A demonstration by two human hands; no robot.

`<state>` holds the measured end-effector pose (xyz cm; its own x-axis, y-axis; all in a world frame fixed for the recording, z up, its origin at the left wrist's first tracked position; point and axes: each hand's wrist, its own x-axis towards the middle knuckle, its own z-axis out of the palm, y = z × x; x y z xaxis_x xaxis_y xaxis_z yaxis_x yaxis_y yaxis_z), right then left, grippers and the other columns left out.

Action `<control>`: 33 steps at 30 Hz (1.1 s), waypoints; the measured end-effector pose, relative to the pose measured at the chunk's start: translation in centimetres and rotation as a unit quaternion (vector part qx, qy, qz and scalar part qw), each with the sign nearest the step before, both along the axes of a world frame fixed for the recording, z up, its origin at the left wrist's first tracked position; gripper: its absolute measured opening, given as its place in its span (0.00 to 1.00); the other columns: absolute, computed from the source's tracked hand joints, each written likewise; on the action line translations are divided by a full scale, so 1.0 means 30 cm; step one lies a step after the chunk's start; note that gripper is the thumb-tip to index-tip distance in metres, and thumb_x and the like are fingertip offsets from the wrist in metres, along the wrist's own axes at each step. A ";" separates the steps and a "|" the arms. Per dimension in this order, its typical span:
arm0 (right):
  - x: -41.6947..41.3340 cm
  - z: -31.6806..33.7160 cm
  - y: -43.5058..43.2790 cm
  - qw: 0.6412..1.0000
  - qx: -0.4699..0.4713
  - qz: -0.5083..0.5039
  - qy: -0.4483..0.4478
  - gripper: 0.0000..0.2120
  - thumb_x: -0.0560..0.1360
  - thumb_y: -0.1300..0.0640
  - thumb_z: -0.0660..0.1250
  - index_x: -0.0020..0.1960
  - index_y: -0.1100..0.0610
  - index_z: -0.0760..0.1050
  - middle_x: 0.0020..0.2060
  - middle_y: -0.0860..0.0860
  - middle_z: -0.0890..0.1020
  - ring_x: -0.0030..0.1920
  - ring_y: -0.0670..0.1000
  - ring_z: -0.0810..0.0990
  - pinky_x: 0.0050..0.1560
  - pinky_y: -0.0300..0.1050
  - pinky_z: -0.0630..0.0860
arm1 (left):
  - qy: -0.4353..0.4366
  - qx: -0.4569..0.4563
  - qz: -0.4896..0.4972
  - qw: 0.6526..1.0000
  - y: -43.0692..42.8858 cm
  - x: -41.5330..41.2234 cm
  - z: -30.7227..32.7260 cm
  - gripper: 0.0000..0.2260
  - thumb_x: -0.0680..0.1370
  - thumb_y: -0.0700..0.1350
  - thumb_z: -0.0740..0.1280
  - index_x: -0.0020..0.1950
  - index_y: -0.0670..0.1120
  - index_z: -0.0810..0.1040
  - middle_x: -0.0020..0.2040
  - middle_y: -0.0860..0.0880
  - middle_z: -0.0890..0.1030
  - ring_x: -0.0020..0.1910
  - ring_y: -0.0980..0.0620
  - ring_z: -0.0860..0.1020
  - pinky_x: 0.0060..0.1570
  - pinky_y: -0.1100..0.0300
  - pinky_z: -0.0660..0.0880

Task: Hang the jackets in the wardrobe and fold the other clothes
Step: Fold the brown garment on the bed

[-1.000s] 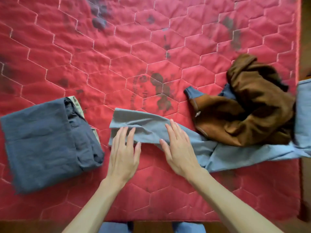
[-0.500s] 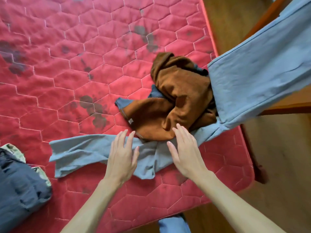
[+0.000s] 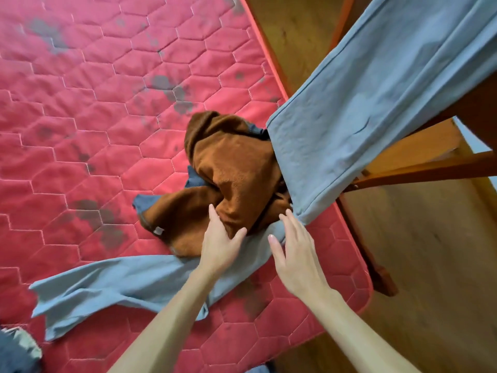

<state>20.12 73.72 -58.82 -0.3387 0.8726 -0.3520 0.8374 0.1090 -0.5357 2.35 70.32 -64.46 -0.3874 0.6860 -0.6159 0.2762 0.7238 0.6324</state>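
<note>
Support surface: red quilted mattress (image 3: 80, 117), hexagon stitching, dark stains scattered across the top. Lying directly on it:
- Crumpled brown garment (image 3: 236, 168), near the right edge.
- Light blue garment (image 3: 121, 281), spread flat from lower left toward the right edge, tucked under the near side of the brown garment, then lifted off the mattress toward upper right.
- Folded dark clothes (image 3: 13, 354), at the lower left corner of view, apart from both.

Wood floor (image 3: 430, 265) alongside the right edge.
</note>
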 end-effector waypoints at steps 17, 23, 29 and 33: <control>-0.157 0.494 0.037 0.952 -0.275 -0.062 0.118 0.35 0.75 0.33 0.63 0.76 0.48 0.59 0.70 0.51 0.74 0.69 0.48 0.72 0.70 0.44 0.67 | -0.151 0.026 0.139 0.978 0.095 -0.156 0.717 0.06 0.77 0.38 0.65 0.40 0.43 0.77 0.28 0.51 0.66 0.22 0.56 0.63 0.23 0.65 0.61; -0.303 0.716 -0.098 0.959 -0.203 0.089 0.176 0.55 0.64 0.46 0.80 0.79 0.47 0.47 0.67 0.47 0.69 0.69 0.45 0.68 0.70 0.41 0.66 | -0.250 0.106 0.255 0.928 0.008 -0.311 1.110 0.09 0.76 0.36 0.65 0.37 0.44 0.74 0.32 0.48 0.68 0.26 0.53 0.66 0.19 0.66 0.58; -0.431 0.794 -0.174 0.967 0.180 0.166 0.065 0.50 0.56 0.61 0.72 0.77 0.56 0.60 0.60 0.53 0.74 0.63 0.54 0.71 0.70 0.51 0.65 | -0.261 0.200 0.251 0.911 -0.163 -0.486 1.540 0.16 0.78 0.33 0.62 0.31 0.45 0.69 0.25 0.52 0.65 0.18 0.58 0.61 0.18 0.67 0.59; -0.550 0.870 -0.146 0.955 0.272 0.116 0.008 0.28 0.58 0.61 0.75 0.58 0.55 0.77 0.44 0.54 0.80 0.47 0.60 0.79 0.55 0.55 0.71 | -0.209 0.252 0.208 0.922 -0.310 -0.600 1.767 0.14 0.78 0.33 0.62 0.34 0.45 0.71 0.28 0.52 0.67 0.21 0.58 0.63 0.19 0.67 0.62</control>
